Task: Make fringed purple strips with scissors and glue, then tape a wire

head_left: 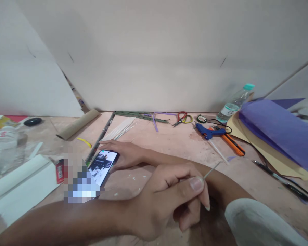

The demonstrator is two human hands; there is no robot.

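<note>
My left hand [179, 196] reaches in from the lower left and is closed, pinching a thin pale wire [212, 169] between thumb and fingers. The wire's free end points up to the right. Beyond it, my right arm crosses over to the left, and my right hand [127, 153] is around the top and right edge of a smartphone [104, 167] with a lit screen. Its fingers reach along the phone's top edge; part of the grip is hidden. Blurred blocks cover the phone's lower left. Behind that hand lie white wires [123, 128] and green stems [143, 116].
Along the back are scissors [182, 118], green tape [201, 119] and a water bottle [231, 107]. A blue glue gun [210, 131], an orange cutter [233, 145] and purple paper [277, 126] lie right. A cardboard tube [78, 124], white paper roll [23, 184] and plastic bottle [3, 147] are left.
</note>
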